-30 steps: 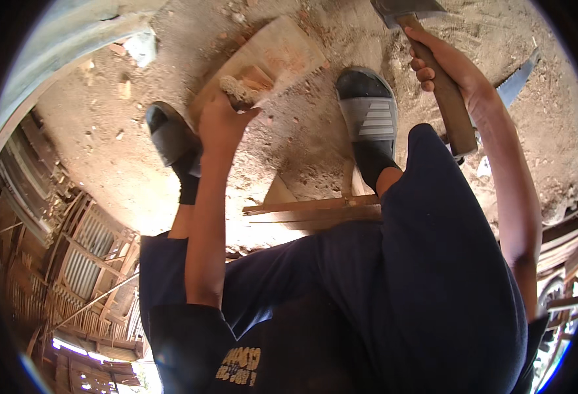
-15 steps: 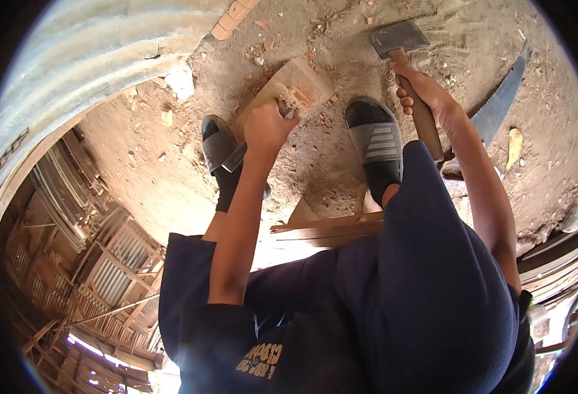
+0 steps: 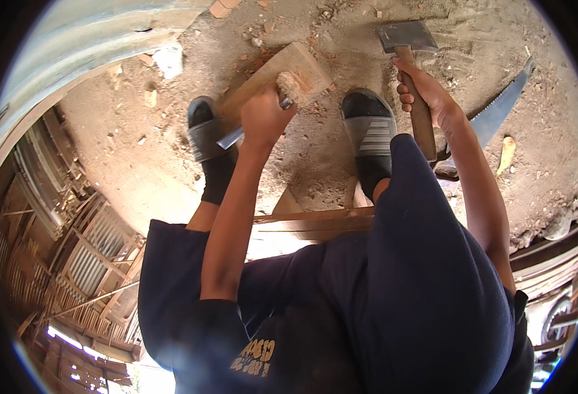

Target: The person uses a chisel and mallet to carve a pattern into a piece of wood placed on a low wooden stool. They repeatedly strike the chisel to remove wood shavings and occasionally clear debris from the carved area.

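Observation:
My left hand (image 3: 266, 118) is closed around a chisel (image 3: 231, 138), whose flat metal end sticks out below the fist toward my left foot. This hand is over a thick wooden block (image 3: 302, 58) lying on the ground between my feet. A pale clump of wood shavings (image 3: 291, 85) sits on the block, right beside my fingers. My right hand (image 3: 427, 92) grips a hatchet (image 3: 423, 131) by its wooden handle, close below the broad dark metal head. The hatchet is to the right of my right foot, apart from the block.
A handsaw (image 3: 499, 111) lies on the dirt beyond my right forearm, near a yellowish curved piece (image 3: 506, 155). My sandalled feet flank the block. Corrugated metal sheet (image 3: 105, 39) edges the upper left. A wooden plank (image 3: 312, 224) lies below my legs. Brick pieces (image 3: 223, 6) are at the top.
The view has shifted slightly. My left hand still holds the chisel, its fist turned a little, and the shavings beside it look more bunched. My right hand keeps its grip on the hatchet.

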Motion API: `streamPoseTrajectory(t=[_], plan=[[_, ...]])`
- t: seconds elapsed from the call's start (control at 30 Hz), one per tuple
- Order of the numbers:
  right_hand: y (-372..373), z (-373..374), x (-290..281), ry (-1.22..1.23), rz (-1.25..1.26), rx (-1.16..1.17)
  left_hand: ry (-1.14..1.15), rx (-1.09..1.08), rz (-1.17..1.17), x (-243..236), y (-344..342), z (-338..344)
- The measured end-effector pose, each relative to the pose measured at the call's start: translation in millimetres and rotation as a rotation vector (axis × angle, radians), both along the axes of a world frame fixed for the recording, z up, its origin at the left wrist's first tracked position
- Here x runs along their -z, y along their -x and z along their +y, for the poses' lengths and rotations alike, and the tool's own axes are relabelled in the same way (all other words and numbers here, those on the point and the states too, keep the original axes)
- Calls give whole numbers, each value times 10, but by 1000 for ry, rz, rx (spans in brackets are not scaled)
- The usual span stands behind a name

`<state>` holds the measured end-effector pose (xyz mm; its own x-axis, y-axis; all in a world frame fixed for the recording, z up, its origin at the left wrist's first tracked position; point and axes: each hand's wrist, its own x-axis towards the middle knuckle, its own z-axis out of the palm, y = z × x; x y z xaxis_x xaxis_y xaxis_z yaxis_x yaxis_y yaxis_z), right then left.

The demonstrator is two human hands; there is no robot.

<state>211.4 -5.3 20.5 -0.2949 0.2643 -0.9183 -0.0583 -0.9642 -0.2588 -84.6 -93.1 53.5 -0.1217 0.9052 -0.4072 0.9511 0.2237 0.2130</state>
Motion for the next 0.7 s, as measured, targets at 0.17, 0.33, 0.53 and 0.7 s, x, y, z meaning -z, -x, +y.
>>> streamPoseTrajectory(t=[0.17,0.33,0.53,0.7], plan=[[-55,-53,75,-30,30,11,-52,14,13,-30,-119,52],[-46,-31,38,-45,24,-55,-19,9,-12,-50,-243,148],[-9,-10,18,-3,11,-76,-9,-50,-69,-115,-238,208],[-168,70,-98,-21,-23,-67,-438,-52,-480,-303,-905,641]])
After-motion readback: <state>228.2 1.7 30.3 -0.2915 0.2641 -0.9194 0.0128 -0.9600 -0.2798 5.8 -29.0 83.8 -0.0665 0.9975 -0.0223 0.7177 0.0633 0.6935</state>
